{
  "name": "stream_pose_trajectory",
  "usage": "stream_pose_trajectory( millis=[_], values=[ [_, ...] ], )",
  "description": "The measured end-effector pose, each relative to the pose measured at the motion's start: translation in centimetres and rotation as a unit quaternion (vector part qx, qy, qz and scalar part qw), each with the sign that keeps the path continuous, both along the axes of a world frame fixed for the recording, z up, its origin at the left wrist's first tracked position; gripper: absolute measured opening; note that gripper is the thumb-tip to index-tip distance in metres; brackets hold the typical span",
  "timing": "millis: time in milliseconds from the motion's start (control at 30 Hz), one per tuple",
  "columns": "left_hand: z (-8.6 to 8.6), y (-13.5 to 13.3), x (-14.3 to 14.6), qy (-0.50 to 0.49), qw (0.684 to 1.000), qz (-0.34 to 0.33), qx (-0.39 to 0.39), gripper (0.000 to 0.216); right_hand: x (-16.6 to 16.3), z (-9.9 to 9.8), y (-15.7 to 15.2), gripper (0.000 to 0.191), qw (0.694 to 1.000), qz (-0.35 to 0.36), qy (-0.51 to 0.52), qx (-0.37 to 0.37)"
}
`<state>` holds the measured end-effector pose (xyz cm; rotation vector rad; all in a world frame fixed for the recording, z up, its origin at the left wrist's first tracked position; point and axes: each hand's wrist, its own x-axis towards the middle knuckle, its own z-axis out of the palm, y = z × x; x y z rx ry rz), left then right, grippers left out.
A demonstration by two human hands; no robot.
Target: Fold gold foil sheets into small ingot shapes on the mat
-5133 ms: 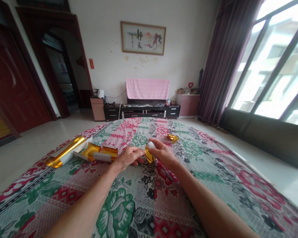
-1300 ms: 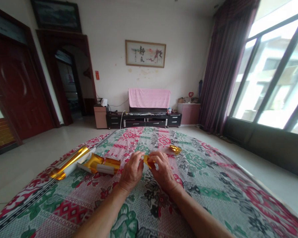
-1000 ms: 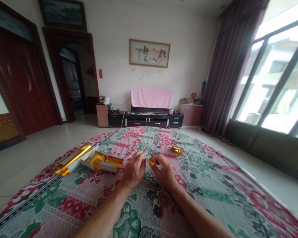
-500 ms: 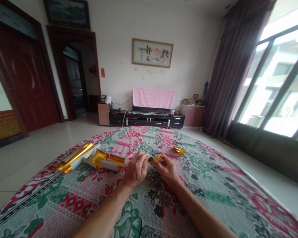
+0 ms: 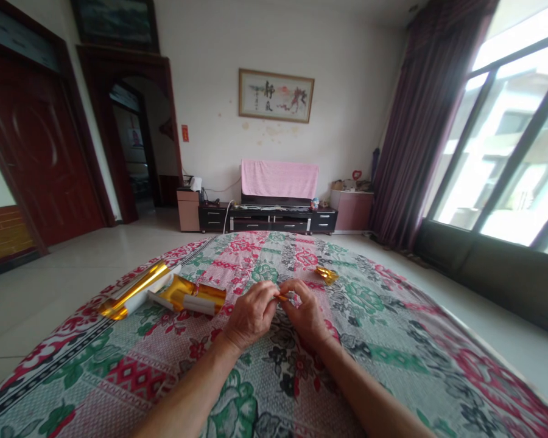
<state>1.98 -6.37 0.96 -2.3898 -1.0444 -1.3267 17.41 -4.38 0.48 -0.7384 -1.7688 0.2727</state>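
Note:
My left hand (image 5: pixel 254 313) and my right hand (image 5: pixel 304 311) meet over the middle of the cloth-covered table, fingertips nearly touching. Between them is a small piece of gold foil paper (image 5: pixel 282 297), mostly hidden by the fingers. Both hands are closed in a pinch on it. Beyond my right hand lies a small folded gold paper shape (image 5: pixel 327 275). Left of my hands, a curled gold foil sheet (image 5: pixel 212 294) with a white underside rests on the cloth. Another curled gold sheet (image 5: pixel 141 288) lies further left, also showing white.
A patterned red, green and grey cloth (image 5: pixel 379 359) covers the round-edged table. Past its far edge stands a low black cabinet (image 5: pixel 290 226), with a pink towel (image 5: pixel 279 178) over something on it. A window (image 5: pixel 506 140) and dark curtain (image 5: pixel 420 128) are on the right.
My hands have drawn together, the right one moving slightly left. The gold piece between them, showing a flat face before, is now largely covered by fingers. The view has shifted slightly.

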Motion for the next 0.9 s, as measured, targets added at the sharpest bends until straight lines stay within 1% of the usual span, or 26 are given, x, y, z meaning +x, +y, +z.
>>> stream_pose_trajectory(
  millis=[133,300,367,433,533,667,767,900],
  values=[
    [0.11,0.11,-0.05,0.004,1.000,0.012,0.028,0.018,0.11,-0.23,0.25,0.018,0.999,-0.018,-0.015,0.037],
    [-0.15,0.35,-0.05,-0.006,1.000,0.012,0.028,0.018,0.19,-0.32,0.39,0.035,0.997,-0.060,-0.008,0.041],
    [-0.30,0.41,-0.07,-0.012,1.000,0.005,0.024,0.019,0.21,-0.30,0.44,0.038,0.997,-0.067,-0.002,0.041],
    [-0.42,0.46,-0.09,-0.014,1.000,-0.001,0.022,0.019,0.23,-0.27,0.48,0.036,0.997,-0.065,-0.001,0.043],
    [-0.52,0.51,-0.09,-0.021,1.000,-0.004,0.021,0.019,0.23,-0.18,0.46,0.026,0.997,-0.066,0.002,0.051],
    [-0.53,0.67,-0.03,-0.067,0.998,0.005,0.016,0.017,0.14,0.01,0.27,0.015,0.996,-0.072,0.009,0.057],
    [-0.52,0.83,0.02,-0.123,0.992,0.010,-0.001,0.014,0.01,-0.02,0.18,0.014,0.996,-0.066,0.001,0.056],
    [-0.68,1.01,-0.01,-0.176,0.983,-0.003,-0.048,0.011,-0.10,-0.27,0.18,0.016,0.996,-0.063,-0.020,0.054]
  ],
)
